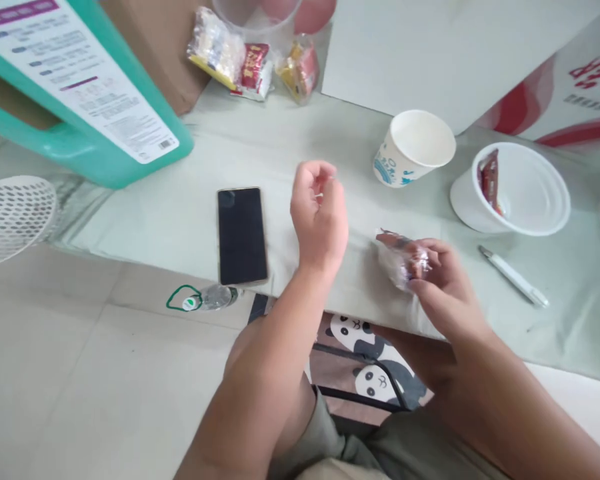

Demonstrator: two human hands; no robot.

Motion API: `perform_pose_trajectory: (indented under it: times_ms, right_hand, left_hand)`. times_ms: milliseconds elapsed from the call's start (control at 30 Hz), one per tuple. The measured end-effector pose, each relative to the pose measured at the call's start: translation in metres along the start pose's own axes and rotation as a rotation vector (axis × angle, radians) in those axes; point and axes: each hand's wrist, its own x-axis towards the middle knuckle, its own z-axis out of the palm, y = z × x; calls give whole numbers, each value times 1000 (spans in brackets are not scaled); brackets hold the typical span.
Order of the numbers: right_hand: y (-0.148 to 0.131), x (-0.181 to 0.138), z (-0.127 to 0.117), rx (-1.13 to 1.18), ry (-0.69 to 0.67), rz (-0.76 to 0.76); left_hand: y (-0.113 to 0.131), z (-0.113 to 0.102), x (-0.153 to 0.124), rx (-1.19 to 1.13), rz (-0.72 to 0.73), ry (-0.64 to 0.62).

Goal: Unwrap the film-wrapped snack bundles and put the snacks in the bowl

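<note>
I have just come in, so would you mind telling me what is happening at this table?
A person's right hand holds a crinkled clear plastic wrapper with something brown showing. The left hand is curled over the table; whether it holds anything is unclear. A smartphone lies left of the hands, while a paper cup, a white plastic tub with a brown packet inside, and a utility knife are toward the right.

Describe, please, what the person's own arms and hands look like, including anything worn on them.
Both the left hand and the right hand are ungloved, and no ring, watch or bracelet can be made out. The left forearm and right forearm are bare, with no sleeve, cable or marking in view.
</note>
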Motion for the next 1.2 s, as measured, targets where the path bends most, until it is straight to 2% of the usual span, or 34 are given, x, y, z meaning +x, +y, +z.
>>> perform_pose_trajectory:
  times_ms: [67,133,233,300,367,433,633,700,833,900,967,1067,1133,1200]
  right_hand:
    - [9,-9,-12,322,43,137]
    - [12,-8,-20,557,87,209]
    - [10,-1,-28,750,119,231]
    - [11,3,-34,775,110,233]
    - [14,3,-43,683,103,212]
    - [19,0,-57,453,130,156]
    - [38,-17,-120,-464,513,-79]
    - [51,-18,-138,-649,535,-61]
    - [73,-16,-158,-835,445,88]
    - [72,-15,-159,-849,443,124]
    - [62,-17,-153,-751,451,131]
    - [36,-24,-133,-312,352,147]
    - [20,-30,-115,36,203,183]
    - [9,-35,-98,271,72,233]
  left_hand:
    - [-3,16,-10,17,-66,-187]
    - [-8,33,-21,39,-169,-427]
    - [-20,55,-37,-29,-316,-788]
    - [-28,67,-44,-103,-320,-907]
    - [-34,75,-48,-129,-288,-914]
    - [-39,81,-49,-99,-297,-885]
    - [-48,88,-46,5,-250,-811]
    - [-50,89,-45,33,-227,-813]
    - [-54,92,-45,66,-193,-818]
    - [-56,92,-46,77,-170,-830]
    - [-58,92,-46,90,-140,-836]
    - [-61,92,-46,122,-69,-829]
    - [-64,92,-46,163,2,-833]
    - [-66,93,-47,203,71,-842]
